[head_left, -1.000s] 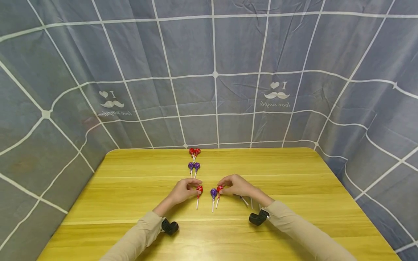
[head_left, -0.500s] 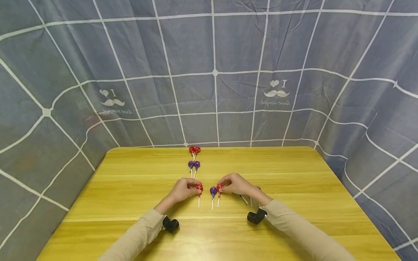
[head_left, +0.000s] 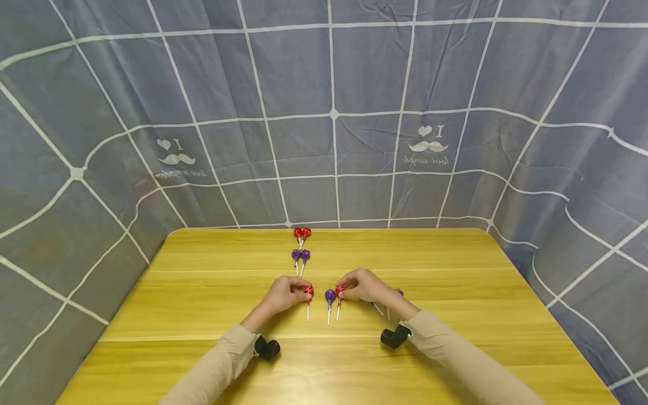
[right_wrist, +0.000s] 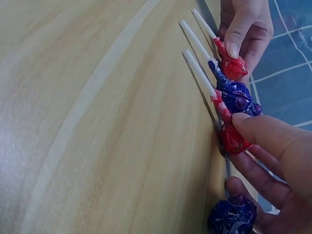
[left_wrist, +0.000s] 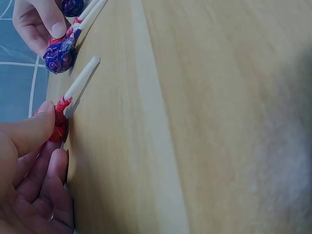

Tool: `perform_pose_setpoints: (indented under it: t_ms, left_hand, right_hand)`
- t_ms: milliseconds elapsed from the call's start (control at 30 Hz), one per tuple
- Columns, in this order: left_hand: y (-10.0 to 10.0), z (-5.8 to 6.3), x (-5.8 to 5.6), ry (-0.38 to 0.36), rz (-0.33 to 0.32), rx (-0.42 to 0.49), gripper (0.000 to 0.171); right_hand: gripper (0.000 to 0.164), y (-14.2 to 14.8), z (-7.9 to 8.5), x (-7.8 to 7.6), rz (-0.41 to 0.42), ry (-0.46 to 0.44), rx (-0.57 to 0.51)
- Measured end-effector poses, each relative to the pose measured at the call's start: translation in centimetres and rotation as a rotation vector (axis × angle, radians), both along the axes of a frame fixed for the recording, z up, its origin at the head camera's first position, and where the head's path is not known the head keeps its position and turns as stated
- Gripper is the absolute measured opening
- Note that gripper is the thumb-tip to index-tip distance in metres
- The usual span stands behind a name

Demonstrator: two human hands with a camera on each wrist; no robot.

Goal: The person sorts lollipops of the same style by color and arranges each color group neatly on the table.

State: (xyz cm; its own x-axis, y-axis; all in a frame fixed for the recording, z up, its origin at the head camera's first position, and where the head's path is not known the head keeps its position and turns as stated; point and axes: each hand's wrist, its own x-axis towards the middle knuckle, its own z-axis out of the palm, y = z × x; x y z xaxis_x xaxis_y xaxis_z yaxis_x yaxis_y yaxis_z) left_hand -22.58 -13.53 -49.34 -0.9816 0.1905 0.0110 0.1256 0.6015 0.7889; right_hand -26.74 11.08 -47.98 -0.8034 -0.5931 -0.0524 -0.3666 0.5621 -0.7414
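Red crinkled lollipops [right_wrist: 234, 140], left hand [head_left: 283, 296] and right hand [head_left: 364, 286] pinching, woodgrain table [head_left: 202, 298]

I see one pair of lollipops [head_left: 306, 233] by the rear edge of the tabletop [head_left: 455, 270], left of its middle, and a second pair [head_left: 305, 255] just in front. Farther from that edge, left to right, I have one lollipop [head_left: 308, 290] in the left hand [head_left: 283, 295], a loose lollipop [head_left: 330, 295] and, just beside it, a third lollipop [head_left: 340, 289] in the right hand [head_left: 364, 286]; more lollipops [head_left: 400, 292] lie rightward, partly hidden by the right forearm [head_left: 402, 307].
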Motion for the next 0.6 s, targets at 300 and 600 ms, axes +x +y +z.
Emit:
perform_pose_setpoints:
  t_ms: [300,600]
  left_hand:
    - [0.05,-0.07,0.18,0.050,0.002,-0.007,0.023]
    - [0.38,-0.11,0.30,0.046,0.030,0.000,0.024]
  right_hand:
    - [0.019,0.00,0.01,0.28,0.000,0.027,0.009]
    - [0.019,0.09,0.13,0.26,0.003,0.041,0.045]
